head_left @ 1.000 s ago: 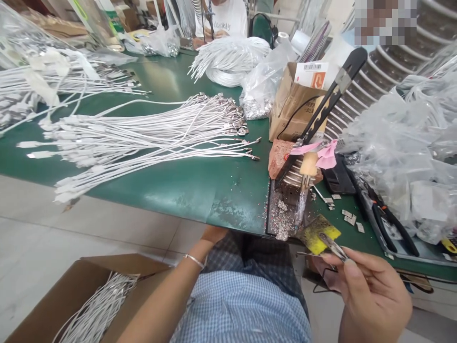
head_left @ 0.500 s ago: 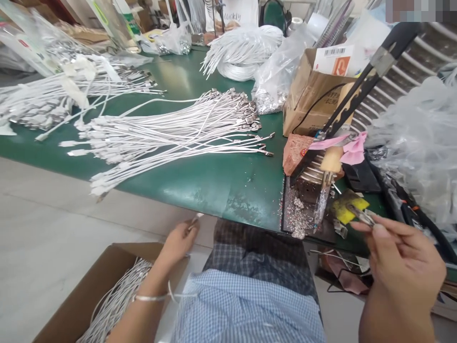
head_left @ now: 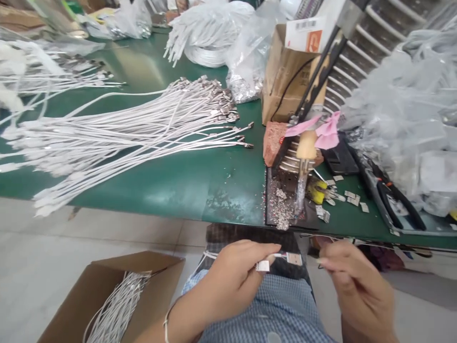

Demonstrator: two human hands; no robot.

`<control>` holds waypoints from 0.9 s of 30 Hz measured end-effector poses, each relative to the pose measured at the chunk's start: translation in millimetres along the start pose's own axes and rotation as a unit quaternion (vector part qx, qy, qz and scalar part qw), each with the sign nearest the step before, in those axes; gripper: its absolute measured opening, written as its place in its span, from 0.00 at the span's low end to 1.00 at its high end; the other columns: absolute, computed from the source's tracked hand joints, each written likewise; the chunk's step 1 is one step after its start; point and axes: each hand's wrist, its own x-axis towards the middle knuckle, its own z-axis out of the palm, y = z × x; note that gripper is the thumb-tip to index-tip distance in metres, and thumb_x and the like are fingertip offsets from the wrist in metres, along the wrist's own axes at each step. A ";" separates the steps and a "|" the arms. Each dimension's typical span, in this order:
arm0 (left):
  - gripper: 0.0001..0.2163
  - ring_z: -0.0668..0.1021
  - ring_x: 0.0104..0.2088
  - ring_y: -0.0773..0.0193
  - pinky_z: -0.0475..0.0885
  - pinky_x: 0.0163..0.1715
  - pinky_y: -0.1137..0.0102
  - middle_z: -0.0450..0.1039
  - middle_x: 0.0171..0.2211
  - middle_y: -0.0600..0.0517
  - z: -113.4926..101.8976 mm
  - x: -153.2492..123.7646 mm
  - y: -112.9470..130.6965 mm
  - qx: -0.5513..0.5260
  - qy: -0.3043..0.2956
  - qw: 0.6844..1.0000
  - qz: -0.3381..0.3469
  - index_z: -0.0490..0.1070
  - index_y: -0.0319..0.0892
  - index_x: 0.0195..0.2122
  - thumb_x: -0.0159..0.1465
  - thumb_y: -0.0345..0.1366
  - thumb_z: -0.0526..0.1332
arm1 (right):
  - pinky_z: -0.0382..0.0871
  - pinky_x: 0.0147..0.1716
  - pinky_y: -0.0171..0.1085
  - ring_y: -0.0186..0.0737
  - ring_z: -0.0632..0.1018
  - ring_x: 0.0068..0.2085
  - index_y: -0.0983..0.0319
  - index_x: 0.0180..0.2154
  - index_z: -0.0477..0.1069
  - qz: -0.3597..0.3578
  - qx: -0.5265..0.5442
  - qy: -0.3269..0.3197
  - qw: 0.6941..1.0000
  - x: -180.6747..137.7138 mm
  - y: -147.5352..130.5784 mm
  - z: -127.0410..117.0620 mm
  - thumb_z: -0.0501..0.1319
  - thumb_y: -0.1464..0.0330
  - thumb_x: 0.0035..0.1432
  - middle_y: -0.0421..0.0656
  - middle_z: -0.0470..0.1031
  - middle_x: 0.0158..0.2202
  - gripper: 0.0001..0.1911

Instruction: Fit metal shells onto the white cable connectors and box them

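My left hand [head_left: 237, 269] is closed over the lap, gripping a white cable that ends in a bare USB plug [head_left: 294, 258]. Fine coloured wires show just behind that plug. A small white-and-silver piece [head_left: 263, 266] also pokes out under the fingers. Close by on the right, my right hand [head_left: 359, 278] has thumb and fingers pinched together; what is between them, if anything, is too small to name. A soldering iron [head_left: 306, 145] with a tan handle and pink cloth tie points down over a dark tray [head_left: 310, 220] strewn with solder bits.
Finished-looking white cables [head_left: 143, 128] lie bundled across the green table [head_left: 171, 186]. Pliers [head_left: 400, 200], loose metal plug shells [head_left: 352, 197] and a yellow piece [head_left: 317, 191] sit at right. A cardboard box [head_left: 71, 300] of cables stands on the floor at left.
My left hand has come up and right over the lap, bringing the USB plug into view. My right hand has drawn back from the yellow piece toward it. The view has shifted right.
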 end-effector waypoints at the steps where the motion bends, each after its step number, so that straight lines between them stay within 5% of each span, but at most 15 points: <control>1: 0.14 0.77 0.36 0.62 0.71 0.37 0.67 0.78 0.38 0.50 0.1 3.5 1.8 -0.009 0.007 1.000 -0.010 0.71 0.42 0.49 0.67 0.26 0.51 | 0.64 0.26 0.37 0.40 0.71 0.29 0.53 0.43 0.76 -0.013 0.001 -0.033 0.999 -2.9 2.4 0.0 0.56 0.70 0.65 0.40 0.69 0.27 0.11; 4: 0.08 0.74 0.29 0.65 0.68 0.29 0.70 0.75 0.30 0.53 -2.6 9.5 7.1 -0.017 0.008 0.999 -0.040 0.70 0.42 0.37 0.69 0.30 0.51 | 0.63 0.22 0.36 0.39 0.71 0.26 0.52 0.45 0.74 -0.008 -0.009 -0.072 0.997 -4.6 9.0 0.1 0.56 0.69 0.65 0.38 0.67 0.23 0.11; 9: 0.08 0.71 0.28 0.67 0.65 0.29 0.71 0.70 0.28 0.54 -5.9 13.4 11.3 0.011 -0.003 1.000 0.005 0.69 0.42 0.33 0.66 0.27 0.53 | 0.66 0.21 0.33 0.36 0.71 0.25 0.56 0.46 0.71 -0.005 0.028 -0.081 0.996 5.7 9.3 6.2 0.59 0.69 0.62 0.39 0.69 0.26 0.10; 12: 0.08 0.70 0.27 0.67 0.64 0.27 0.71 0.69 0.27 0.55 -4.2 14.5 10.3 0.022 -0.018 0.999 0.021 0.68 0.42 0.33 0.65 0.25 0.52 | 0.62 0.21 0.33 0.34 0.69 0.25 0.59 0.35 0.69 -0.006 0.019 -0.121 0.992 13.0 7.9 9.8 0.58 0.72 0.61 0.39 0.67 0.26 0.03; 17: 0.03 0.73 0.28 0.67 0.67 0.29 0.72 0.73 0.30 0.53 0.2 13.5 7.0 -0.017 0.021 0.999 0.030 0.69 0.42 0.38 0.66 0.29 0.57 | 0.58 0.22 0.32 0.32 0.65 0.24 0.59 0.28 0.62 0.060 0.048 -0.116 0.990 16.9 8.4 15.2 0.54 0.72 0.63 0.36 0.62 0.23 0.10; 22: 0.04 0.72 0.27 0.69 0.65 0.27 0.75 0.72 0.27 0.55 -5.4 17.4 6.4 -0.004 0.048 0.998 0.029 0.69 0.42 0.35 0.66 0.27 0.58 | 0.65 0.25 0.33 0.36 0.69 0.29 0.58 0.40 0.69 0.057 0.094 -0.062 0.992 15.4 9.9 13.0 0.55 0.66 0.65 0.39 0.66 0.29 0.06; 27: 0.06 0.72 0.26 0.70 0.65 0.27 0.75 0.72 0.26 0.55 -15.6 25.9 8.6 0.011 0.065 0.997 0.035 0.69 0.41 0.34 0.67 0.26 0.57 | 0.65 0.25 0.33 0.35 0.71 0.27 0.57 0.43 0.69 -0.007 0.021 -0.042 0.999 16.3 10.8 7.3 0.56 0.76 0.62 0.38 0.69 0.26 0.10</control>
